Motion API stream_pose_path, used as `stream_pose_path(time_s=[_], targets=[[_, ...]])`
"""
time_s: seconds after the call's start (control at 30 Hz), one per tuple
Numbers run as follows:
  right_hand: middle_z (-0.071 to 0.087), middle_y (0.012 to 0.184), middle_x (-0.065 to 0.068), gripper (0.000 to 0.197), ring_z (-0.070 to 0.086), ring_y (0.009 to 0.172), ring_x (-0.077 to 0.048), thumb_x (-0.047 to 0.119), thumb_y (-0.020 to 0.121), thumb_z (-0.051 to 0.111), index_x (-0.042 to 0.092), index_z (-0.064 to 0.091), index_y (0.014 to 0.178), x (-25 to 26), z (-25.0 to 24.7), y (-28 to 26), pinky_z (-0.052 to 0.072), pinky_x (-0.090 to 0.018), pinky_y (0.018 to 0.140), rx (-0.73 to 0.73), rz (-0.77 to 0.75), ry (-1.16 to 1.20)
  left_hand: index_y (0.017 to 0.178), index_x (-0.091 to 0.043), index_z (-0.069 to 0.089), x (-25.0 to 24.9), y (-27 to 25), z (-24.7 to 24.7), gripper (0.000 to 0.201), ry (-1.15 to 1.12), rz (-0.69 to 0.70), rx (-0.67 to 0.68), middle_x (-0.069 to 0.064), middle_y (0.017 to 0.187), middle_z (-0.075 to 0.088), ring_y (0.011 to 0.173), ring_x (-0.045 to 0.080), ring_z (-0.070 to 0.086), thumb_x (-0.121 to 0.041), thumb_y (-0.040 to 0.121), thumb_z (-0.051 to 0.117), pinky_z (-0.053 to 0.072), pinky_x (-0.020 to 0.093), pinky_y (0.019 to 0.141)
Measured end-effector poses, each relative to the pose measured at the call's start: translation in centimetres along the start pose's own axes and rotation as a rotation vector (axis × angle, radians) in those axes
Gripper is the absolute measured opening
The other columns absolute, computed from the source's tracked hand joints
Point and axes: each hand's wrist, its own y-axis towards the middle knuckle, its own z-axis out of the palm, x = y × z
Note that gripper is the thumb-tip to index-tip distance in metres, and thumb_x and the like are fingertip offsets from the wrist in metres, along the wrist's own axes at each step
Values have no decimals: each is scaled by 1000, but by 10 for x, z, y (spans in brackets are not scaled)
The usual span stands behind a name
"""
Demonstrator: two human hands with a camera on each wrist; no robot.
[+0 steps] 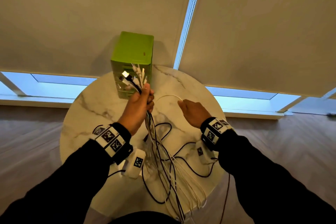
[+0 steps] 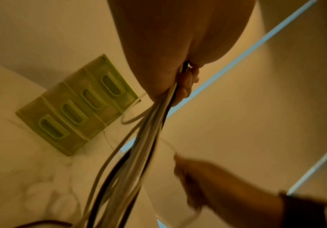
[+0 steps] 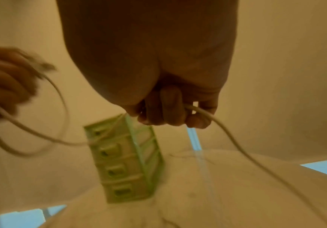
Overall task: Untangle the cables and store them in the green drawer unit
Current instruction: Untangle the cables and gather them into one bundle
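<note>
My left hand (image 1: 143, 99) grips a bundle of white and black cables (image 1: 160, 152) upright above the round marble table (image 1: 101, 107). Their plug ends (image 1: 134, 76) fan out above my fist, and the long strands hang down to the near table edge. In the left wrist view the cable bundle (image 2: 139, 145) runs out from under my left hand (image 2: 180, 83). To the right, my right hand (image 1: 192, 111) holds one white cable (image 1: 168, 96) that arcs back to the bundle. The right wrist view shows my right hand (image 3: 170, 112) curled round that white cable (image 3: 234, 141). The green drawer unit (image 1: 133, 56) stands behind, its drawers closed.
The drawer unit stands at the table's far edge against a beige roller blind (image 1: 72, 14). Loose black cable loops (image 1: 190, 167) lie on the table near my wrists. Wooden floor (image 1: 31, 142) surrounds the table. A strip of window (image 1: 189, 14) shows between the blinds.
</note>
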Motion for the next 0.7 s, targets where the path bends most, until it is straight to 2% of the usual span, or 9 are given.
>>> stream_pose_path(time_s=[0.1, 0.2, 0.27, 0.33, 0.4, 0.5, 0.57, 0.63, 0.7], targets=[[64, 91, -17, 40, 59, 86, -38, 45, 108, 25, 17, 47, 89, 43, -14, -12, 46, -47, 80, -22, -215, 139, 89, -13, 50, 9, -4, 13, 44, 35, -58, 43, -5, 63, 34, 54, 10, 32, -53, 104, 37, 30, 27, 55], [67, 102, -6, 32, 63, 92, -24, 44, 108, 27, 24, 53, 104, 66, -15, -26, 48, -40, 85, 104, -365, 280, 86, -14, 57, 13, -2, 17, 53, 68, -103, 64, 4, 69, 50, 68, 16, 52, -66, 93, 52, 43, 32, 67], [68, 106, -6, 30, 64, 94, -24, 45, 106, 30, 24, 51, 108, 65, -15, -34, 49, -43, 87, 151, -413, 290, 79, -17, 58, 11, 0, 20, 37, 25, -110, 52, -1, 67, 54, 67, 11, 55, -48, 97, 59, 45, 29, 67], [62, 90, 1, 18, 58, 81, -18, 39, 107, 36, 29, 47, 96, 55, -17, -40, 48, -43, 79, 184, -415, 251, 78, -19, 59, 7, 2, 23, 27, 46, -95, 14, -7, 63, 52, 60, 9, 51, -34, 101, 59, 41, 28, 61], [55, 82, 3, 16, 51, 72, -16, 32, 106, 42, 29, 43, 91, 38, -20, -45, 42, -39, 73, 141, -422, 192, 81, -20, 55, 3, 4, 26, 24, 39, -41, 16, -7, 62, 42, 54, 9, 39, -30, 102, 57, 31, 28, 55], [63, 88, -1, 15, 56, 80, -25, 31, 106, 43, 19, 52, 103, -4, -23, -47, 46, -41, 77, 39, -324, -45, 79, -22, 50, -2, 4, 31, 25, 13, 9, 9, -6, 61, 33, 53, 9, 29, -28, 103, 55, 25, 30, 54], [69, 98, -3, 21, 61, 93, -28, 30, 105, 40, 20, 57, 109, -41, -22, -50, 47, -41, 85, 65, -146, -233, 77, -24, 50, -5, 4, 31, 27, -15, 40, -11, -5, 63, 33, 54, 9, 29, -28, 103, 55, 25, 29, 54], [70, 100, -3, 23, 63, 96, -27, 27, 105, 38, 21, 60, 102, -75, -21, -60, 47, -39, 86, 103, 20, -143, 77, -25, 49, -5, 5, 29, 26, -44, 74, -6, -5, 63, 33, 54, 9, 29, -27, 103, 56, 24, 29, 54], [72, 89, -8, 25, 66, 85, -27, 25, 107, 38, 19, 60, 96, -92, -19, -73, 48, -34, 80, 78, 80, 51, 77, -25, 48, -3, 3, 29, 27, -17, 90, 14, -4, 63, 30, 55, 11, 27, -28, 102, 57, 22, 32, 54]])
